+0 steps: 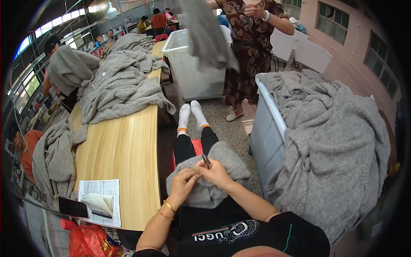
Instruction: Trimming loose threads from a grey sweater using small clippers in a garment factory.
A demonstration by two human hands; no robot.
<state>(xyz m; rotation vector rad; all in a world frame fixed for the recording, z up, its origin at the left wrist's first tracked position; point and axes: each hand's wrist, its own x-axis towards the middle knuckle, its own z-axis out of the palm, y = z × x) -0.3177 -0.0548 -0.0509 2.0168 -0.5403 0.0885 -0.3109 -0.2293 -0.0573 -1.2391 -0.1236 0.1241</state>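
Note:
A grey knitted garment (205, 195) lies bunched across my lap. Over it my right hand (217, 174) is closed round a small pair of dark thread snips (206, 161), whose blades point up and away from me. My left hand (184, 184) is closed in a pinch, its fingertips meeting those of my right hand. Something small and pale shows between the fingertips, perhaps a bit of the knit; its kind is too small to tell.
On my left, a wooden table (124, 158) carries grey knits (124, 81), papers (100, 201) and a phone (72, 207). A grey-blue bin (267, 137) heaped with knits (334, 141) stands right. Ahead, a person in a patterned dress (248, 55) handles grey cloth (205, 38) by a white bin (184, 73).

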